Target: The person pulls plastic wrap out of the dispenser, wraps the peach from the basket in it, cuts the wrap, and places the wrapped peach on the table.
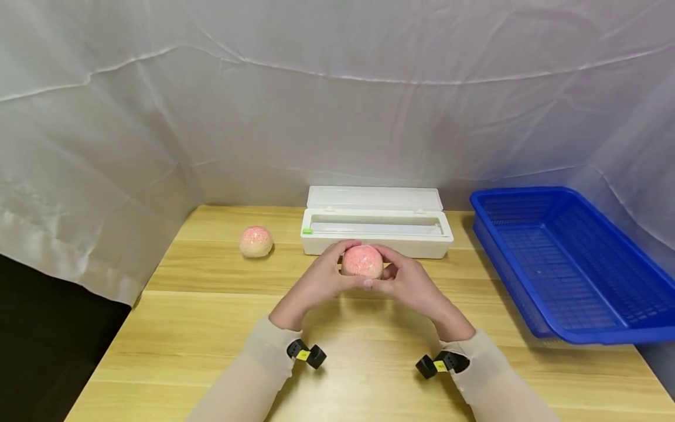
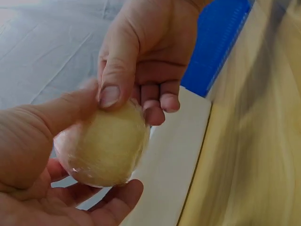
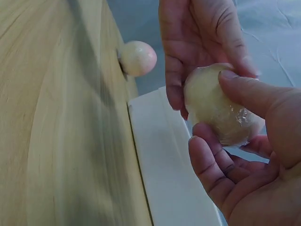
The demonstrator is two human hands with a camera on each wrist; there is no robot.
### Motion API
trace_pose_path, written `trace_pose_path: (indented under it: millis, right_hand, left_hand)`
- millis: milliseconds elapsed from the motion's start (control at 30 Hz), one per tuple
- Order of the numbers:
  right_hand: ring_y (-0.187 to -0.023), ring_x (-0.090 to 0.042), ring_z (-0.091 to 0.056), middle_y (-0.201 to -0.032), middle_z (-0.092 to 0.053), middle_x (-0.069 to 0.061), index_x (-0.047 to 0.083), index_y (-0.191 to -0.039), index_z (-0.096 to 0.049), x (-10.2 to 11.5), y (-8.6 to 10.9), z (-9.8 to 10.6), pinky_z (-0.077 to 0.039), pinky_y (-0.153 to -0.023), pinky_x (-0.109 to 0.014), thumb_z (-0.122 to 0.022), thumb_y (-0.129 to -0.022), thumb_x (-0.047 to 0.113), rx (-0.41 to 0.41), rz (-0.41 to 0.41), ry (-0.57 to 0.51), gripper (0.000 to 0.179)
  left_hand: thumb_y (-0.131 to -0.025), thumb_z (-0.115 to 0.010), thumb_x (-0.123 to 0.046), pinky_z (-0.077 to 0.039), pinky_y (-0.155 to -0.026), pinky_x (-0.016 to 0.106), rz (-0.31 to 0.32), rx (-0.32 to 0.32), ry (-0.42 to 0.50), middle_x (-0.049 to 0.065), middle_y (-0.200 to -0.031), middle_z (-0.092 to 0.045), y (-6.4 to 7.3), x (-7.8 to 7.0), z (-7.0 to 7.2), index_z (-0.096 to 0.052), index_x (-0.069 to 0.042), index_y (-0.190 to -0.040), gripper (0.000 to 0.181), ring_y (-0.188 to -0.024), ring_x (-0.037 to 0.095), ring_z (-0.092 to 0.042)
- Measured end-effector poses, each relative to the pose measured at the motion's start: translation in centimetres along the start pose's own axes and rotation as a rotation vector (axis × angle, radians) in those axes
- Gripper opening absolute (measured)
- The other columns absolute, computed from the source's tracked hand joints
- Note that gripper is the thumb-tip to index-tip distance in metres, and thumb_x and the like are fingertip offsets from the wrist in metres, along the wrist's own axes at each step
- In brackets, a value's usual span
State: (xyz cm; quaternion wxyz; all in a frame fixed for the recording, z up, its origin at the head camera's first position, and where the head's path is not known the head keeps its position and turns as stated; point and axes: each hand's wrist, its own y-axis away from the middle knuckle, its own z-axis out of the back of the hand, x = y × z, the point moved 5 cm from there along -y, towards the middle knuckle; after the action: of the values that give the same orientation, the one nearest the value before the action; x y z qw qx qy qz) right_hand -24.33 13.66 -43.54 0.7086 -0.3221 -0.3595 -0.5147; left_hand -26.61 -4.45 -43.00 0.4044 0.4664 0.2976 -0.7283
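A round pink-and-cream peach (image 1: pixel 361 261), wrapped in shiny clear film, is held between both hands above the table, in front of a white box. My left hand (image 1: pixel 321 275) grips its left side, fingers curled around it and thumb on the near face. From the other side my right hand (image 1: pixel 408 281) holds it, with the thumb pressing on the film (image 3: pixel 211 101). Both thumbs meet close together on the near side. Creases and glints of film show on the peach (image 2: pixel 110 146) in the left wrist view.
A second pink-and-cream peach (image 1: pixel 256 241) sits on the wooden table (image 1: pixel 211 340) at the back left. Behind the hands stands the long white cling film dispenser (image 1: pixel 377 243), lid raised, with a green slider (image 1: pixel 307 231). A blue plastic basket (image 1: pixel 506 275) occupies the right side.
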Motion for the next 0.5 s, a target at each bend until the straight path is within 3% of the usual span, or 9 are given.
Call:
trace_pose_path:
  millis: [67,233,333,500]
  right_hand:
    - [-0.080,-0.017,-0.063,-0.105,-0.070,-0.010,0.014,-0.155,-0.052,-0.2,0.0,-0.2,-0.052,-0.064,-0.026,-0.090,-0.087,0.025,0.016,-0.015,-0.010,0.079]
    - [-0.088,-0.016,-0.067,-0.134,-0.066,-0.019,0.007,-0.160,-0.042,-0.9,0.3,-0.3,-0.056,-0.070,-0.026,-0.088,-0.088,0.021,0.038,-0.057,-0.038,0.087]
    - [-0.090,-0.016,-0.069,-0.139,-0.063,-0.022,0.004,-0.157,-0.047,-1.6,0.7,0.3,-0.056,-0.068,-0.026,-0.084,-0.091,0.018,-0.001,-0.083,-0.015,0.076]
    - [-0.092,-0.019,-0.071,-0.130,-0.068,-0.023,0.001,-0.141,-0.063,-3.0,1.8,1.4,-0.055,-0.067,-0.026,-0.080,-0.095,0.018,-0.066,-0.124,0.011,0.052]
  left_hand:
    - [-0.082,-0.093,-0.031,-0.051,-0.107,0.047,-0.009,-0.005,-0.049,0.008,-0.150,-0.049,0.1,0.1,-0.1,-0.053,-0.014,-0.151,0.081,-0.127,0.024,-0.057]
    - [-0.081,-0.094,-0.034,-0.052,-0.102,0.047,0.047,-0.067,-0.126,0.012,-0.142,-0.050,0.6,1.3,0.6,-0.056,-0.013,-0.150,0.081,-0.118,0.025,-0.058]
    - [-0.082,-0.093,-0.035,-0.053,-0.103,0.049,0.111,-0.122,-0.183,0.014,-0.143,-0.054,1.0,2.6,1.4,-0.056,-0.012,-0.151,0.081,-0.120,0.028,-0.060]
    - [-0.084,-0.091,-0.033,-0.046,-0.114,0.055,0.178,-0.172,-0.245,0.019,-0.151,-0.055,1.4,4.4,2.1,-0.053,-0.006,-0.153,0.083,-0.135,0.036,-0.056]
